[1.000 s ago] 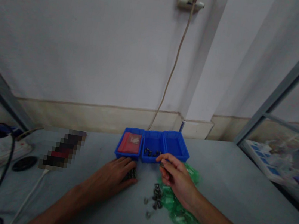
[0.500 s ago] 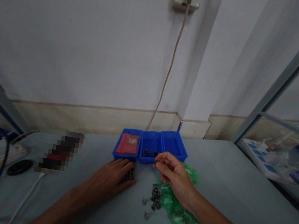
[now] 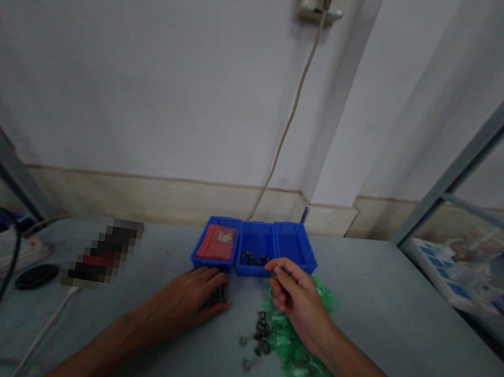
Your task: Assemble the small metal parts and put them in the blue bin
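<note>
My left hand (image 3: pixel 197 294) rests on the table, curled around a pile of small dark metal parts (image 3: pixel 218 295). Just in front of the right blue bin (image 3: pixel 294 246), my right hand (image 3: pixel 297 294) pinches a small dark part (image 3: pixel 273 275) between thumb and fingers. The middle blue bin (image 3: pixel 257 240) holds several dark parts. A red bag (image 3: pixel 216 243) lies in the left blue bin (image 3: pixel 196 255). Between my hands, loose dark screws (image 3: pixel 262 333) sit beside green plastic wrap (image 3: pixel 302 356), which lies partly under my right hand. Two small shiny pieces (image 3: pixel 246 365) are near them.
At the left are a pixelated device (image 3: pixel 102 257), a black round object (image 3: pixel 37 277), cables and a power strip (image 3: pixel 31 252). A white and blue box (image 3: pixel 444 273) stands at the right beside the metal frame (image 3: pixel 475 135). A wall is behind the bins.
My right hand has shifted slightly right, and its thumb and fingers have closed more, with a small part now visible between them. My left hand stays around its pile. The view has shifted slightly.
</note>
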Demonstrator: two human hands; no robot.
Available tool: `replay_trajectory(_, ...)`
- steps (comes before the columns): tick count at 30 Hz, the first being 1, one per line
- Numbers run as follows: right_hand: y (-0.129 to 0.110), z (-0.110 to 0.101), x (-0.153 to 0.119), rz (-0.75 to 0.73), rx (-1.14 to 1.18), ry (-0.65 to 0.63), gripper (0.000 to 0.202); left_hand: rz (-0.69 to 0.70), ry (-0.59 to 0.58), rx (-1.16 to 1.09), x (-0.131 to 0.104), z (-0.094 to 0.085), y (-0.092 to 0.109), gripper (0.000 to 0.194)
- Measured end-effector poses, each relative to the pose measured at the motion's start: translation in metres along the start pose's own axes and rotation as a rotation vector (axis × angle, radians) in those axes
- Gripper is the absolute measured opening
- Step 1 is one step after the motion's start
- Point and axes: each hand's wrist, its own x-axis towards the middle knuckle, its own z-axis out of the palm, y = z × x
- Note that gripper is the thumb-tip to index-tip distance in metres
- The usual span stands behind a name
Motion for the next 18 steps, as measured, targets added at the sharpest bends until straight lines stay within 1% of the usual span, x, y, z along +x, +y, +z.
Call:
replay_trajectory(3, 0.0016, 0.0003, -0.0001, -0.037, -0.069, 0.028, 0.031, -0.002, 0.001, -0.005, 0.0000, -0.0020, 0.0021, 0.028)
replay_trajectory(6, 0.0054, -0.0009, 0.0004, -0.084, -0.158, 0.025, 0.032, 0.007, 0.008, -0.006, 0.0001, -0.0030, 0.0034, 0.026)
replay_trajectory(9, 0.0062, -0.0012, 0.0004, -0.109, -0.209, 0.023, 0.028, 0.024, 0.011, -0.001, 0.0005, -0.0020, 0.0024, 0.025)
replay_trajectory(14, -0.0002, 0.0023, -0.0012, -0.108, -0.241, 0.032, 0.029, 0.032, 0.033, 0.000, 0.0006, 0.0019, -0.0020, 0.027)
replay_trajectory(18, -0.0020, 0.0052, -0.0024, -0.085, -0.192, -0.001, 0.031, 0.042, 0.040, -0.021, 0.0005, 0.0026, -0.0026, 0.025)
